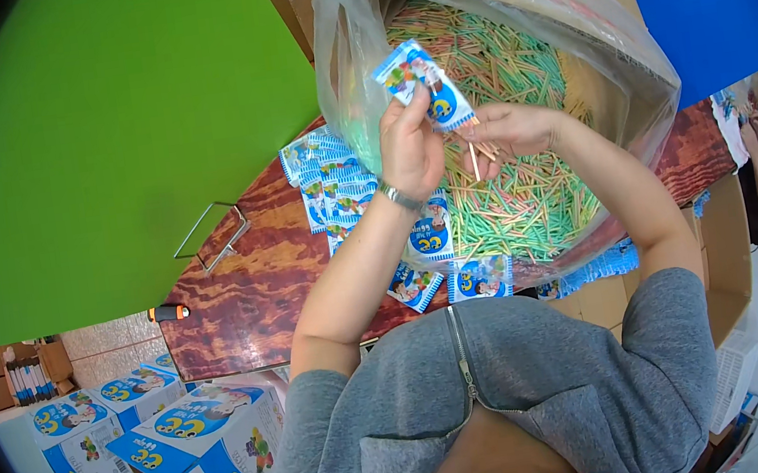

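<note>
At the upper centre of the frame, the left hand (413,148) pinches a tilted blue-and-white packet (431,79) between thumb and fingers. Just to its lower right, the curled fingers of the right hand (518,128) hold a few thin sticks (475,163) at the packet's lower end. A clear plastic bag (342,26) full of pastel sticks (530,217) lies beneath; more packets (335,190) cover the reddish table (255,315) left of it.

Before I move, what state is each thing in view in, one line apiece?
Left hand: closed on the held packet
Held packet: tilted, lower end by the held sticks; sealed or not, unclear
Right hand: fingers closed around held sticks
Held sticks: bunched, uneven
Plastic bag: open
Loose sticks: heaped inside the bag
Table packets: flat, overlapping
Wristwatch: fastened
</note>
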### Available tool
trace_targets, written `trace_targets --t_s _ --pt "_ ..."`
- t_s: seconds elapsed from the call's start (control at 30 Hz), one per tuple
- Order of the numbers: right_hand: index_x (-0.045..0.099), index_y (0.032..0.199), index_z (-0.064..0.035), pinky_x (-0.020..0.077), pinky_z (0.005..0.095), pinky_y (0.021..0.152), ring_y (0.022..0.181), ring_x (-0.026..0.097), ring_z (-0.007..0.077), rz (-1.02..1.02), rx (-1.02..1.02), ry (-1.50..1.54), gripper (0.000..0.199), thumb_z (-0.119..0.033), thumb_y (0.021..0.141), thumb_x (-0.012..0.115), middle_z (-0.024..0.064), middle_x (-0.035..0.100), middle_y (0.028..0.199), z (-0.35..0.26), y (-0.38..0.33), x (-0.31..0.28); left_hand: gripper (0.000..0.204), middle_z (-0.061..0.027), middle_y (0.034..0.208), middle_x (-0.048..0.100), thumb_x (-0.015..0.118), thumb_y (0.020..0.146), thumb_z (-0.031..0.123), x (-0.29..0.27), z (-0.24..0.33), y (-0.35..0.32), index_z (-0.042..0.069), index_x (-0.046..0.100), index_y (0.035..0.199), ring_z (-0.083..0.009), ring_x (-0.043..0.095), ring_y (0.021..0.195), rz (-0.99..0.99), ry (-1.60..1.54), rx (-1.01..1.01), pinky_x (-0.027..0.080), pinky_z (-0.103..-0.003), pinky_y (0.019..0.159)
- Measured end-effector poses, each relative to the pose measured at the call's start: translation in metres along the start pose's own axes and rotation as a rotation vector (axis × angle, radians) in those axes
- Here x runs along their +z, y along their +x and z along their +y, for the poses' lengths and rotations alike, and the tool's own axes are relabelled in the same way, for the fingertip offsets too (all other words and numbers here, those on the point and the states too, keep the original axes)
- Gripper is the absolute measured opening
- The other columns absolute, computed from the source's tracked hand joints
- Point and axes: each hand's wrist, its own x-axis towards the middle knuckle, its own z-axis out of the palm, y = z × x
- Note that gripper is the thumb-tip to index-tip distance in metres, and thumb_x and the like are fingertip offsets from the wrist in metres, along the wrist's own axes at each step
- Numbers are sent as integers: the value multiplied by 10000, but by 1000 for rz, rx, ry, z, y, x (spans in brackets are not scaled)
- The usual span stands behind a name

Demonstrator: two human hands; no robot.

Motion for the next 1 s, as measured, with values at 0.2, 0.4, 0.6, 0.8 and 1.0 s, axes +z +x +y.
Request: trace_targets --t_s 0.2,0.4,0.6,0.8,1.0 --pt "577 1069 -46 605 341 679 808 709 203 -51 -20 126 283 -316 992 543 119 681 911 12 0 20 162 -48 1020 670 548 992 176 2 -1 16 47 589 1083 -156 661 894 -19 40 -166 549 -330 800" --pt "577 1123 -45 590 315 692 793 690 173 53 -140 463 289 -304 1000 534 86 676 897 32 5 44 146 -42 922 687 554 986 168 -2 -2 7 45 605 1045 -127 670 768 59 192 -230 551 -282 653" --pt "575 1117 -66 490 212 573 711 599 97 116 -121 554 226 -258 1000 548 0 601 821 34 8 50 157 -30 906 686 589 960 186 -13 10 8 56 623 1041 -109 657 744 -30 468 -500 525 -261 637" --pt "557 1061 -76 463 206 572 720 576 86 226 -293 575 196 -264 1012 525 -23 554 796 15 1 48 221 -41 1062 663 535 983 140 3 28 -35 20 591 1161 -123 626 932 93 310 54 499 -305 847" --pt "548 1032 -51 472 245 621 716 553 90 842 -668 111 287 -329 1029 479 5 562 823 8 33 66 360 -106 1299 573 490 1008 152 -10 -7 -83 19 463 1341 -207 569 1188 24 -81 -352 470 -363 1011"
